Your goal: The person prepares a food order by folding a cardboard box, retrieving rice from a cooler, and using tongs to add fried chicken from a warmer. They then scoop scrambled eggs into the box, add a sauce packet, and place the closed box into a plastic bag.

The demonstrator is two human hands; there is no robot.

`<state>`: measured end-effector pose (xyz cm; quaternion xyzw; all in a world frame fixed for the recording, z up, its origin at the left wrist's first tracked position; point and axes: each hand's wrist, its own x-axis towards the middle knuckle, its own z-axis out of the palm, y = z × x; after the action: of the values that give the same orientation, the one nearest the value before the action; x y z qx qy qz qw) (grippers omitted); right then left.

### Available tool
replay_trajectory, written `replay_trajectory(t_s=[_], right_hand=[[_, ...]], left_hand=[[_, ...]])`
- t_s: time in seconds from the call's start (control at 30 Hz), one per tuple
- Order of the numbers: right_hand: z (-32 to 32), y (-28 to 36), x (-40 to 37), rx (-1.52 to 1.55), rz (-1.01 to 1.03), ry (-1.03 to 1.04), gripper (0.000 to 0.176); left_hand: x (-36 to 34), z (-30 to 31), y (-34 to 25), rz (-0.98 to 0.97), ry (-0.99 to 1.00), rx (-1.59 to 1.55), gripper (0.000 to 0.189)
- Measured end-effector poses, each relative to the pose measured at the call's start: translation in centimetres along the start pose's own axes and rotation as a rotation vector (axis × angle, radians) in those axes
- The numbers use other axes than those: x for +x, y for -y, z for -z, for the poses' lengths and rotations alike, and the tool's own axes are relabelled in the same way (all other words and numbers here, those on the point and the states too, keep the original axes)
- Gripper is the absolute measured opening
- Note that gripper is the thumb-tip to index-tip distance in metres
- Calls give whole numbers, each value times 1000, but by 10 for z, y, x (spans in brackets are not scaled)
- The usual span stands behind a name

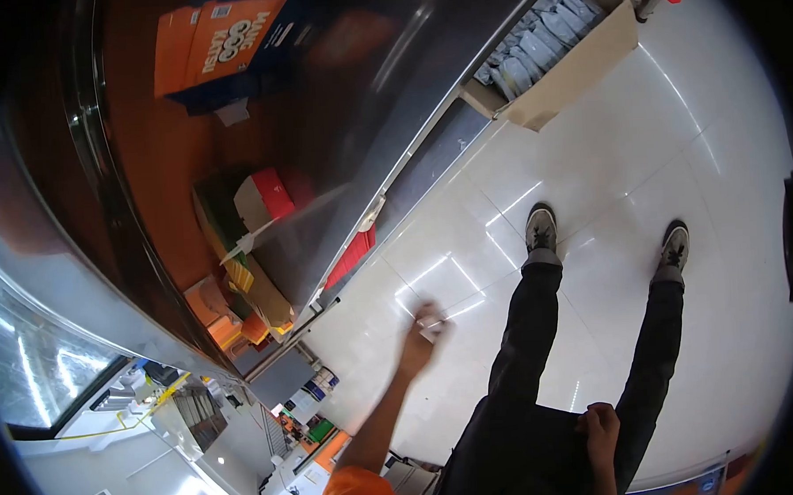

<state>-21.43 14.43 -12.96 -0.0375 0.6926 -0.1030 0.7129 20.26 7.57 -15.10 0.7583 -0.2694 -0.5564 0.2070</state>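
My left hand (424,336) hangs out over the floor beside the counter, the orange sleeve (358,492) behind it. Its fingers look curled round something small and whitish, smeared by motion. Lower down, my right hand (601,423) is closed at the edge of the black apron (529,454); whether anything is inside those fingers is hidden. Neither hand touches the dark counter (348,152).
An orange box (219,45) lies on the counter. An open compartment (261,289) holds cartons and a red-and-white packet. Silvery packets (542,42) fill a cardboard box (574,67) at upper right. My shoes (542,228) stand on shiny floor tiles (606,185).
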Motion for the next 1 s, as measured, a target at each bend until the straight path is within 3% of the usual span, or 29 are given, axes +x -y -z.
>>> replay_trajectory(t_s=[0.03, 0.07, 0.17, 0.27, 0.33, 0.43, 0.5, 0.57, 0.6, 0.63, 0.67, 0.73, 0.77, 0.83, 0.93, 1.0], right_hand=[[-1, 0, 0, -1, 3, -3, 14], [-2, 0, -1, -3, 3, -7, 14], [-1, 1, -3, 20, -33, -32, 14], [10, -6, -5, 61, -62, -31, 14], [13, 5, -7, 96, -67, -29, 15], [17, 24, -8, 67, -44, -31, 17], [17, 29, -2, 16, -42, -34, 17], [7, 32, 22, -205, 296, -8, 15], [-19, 70, 21, -369, 411, 7, 10], [-54, 87, 32, -237, 529, 30, 10], [-102, 139, 15, 35, 589, 213, 15], [-176, 201, 3, -103, 742, 460, 34], [-207, 238, -19, -123, 791, 457, 40], [-247, 275, -32, 2, 626, 464, 47], [-243, 290, -20, 199, 475, 576, 51], [-227, 306, -31, 262, 373, 566, 46]], left_hand=[[28, 27, -22, -184, -237, -455, 36], [63, 62, -36, -357, -686, -147, 47], [119, 110, -206, 80, -1142, -584, 77], [167, 238, -136, 132, -1151, -668, 65], [136, 251, -113, 92, -1205, -692, 55], [88, 218, -106, 12, -1253, -704, 39], [65, 181, -115, 23, -1231, -546, 30], [39, 141, -128, -21, -1166, -290, 24], [25, 120, -136, -69, -1103, -115, 22], [12, 97, -146, -115, -1032, 58, 22], [-4, 64, -168, -111, -1022, 266, 22], [-32, 2, -204, -46, -949, 509, 22], [-40, -20, -207, 6, -892, 545, 20], [-44, -45, -179, -417, -856, 647, 17], [-48, -71, -186, -578, -745, 774, 37], [-46, -69, -185, -630, -680, 837, 40]])
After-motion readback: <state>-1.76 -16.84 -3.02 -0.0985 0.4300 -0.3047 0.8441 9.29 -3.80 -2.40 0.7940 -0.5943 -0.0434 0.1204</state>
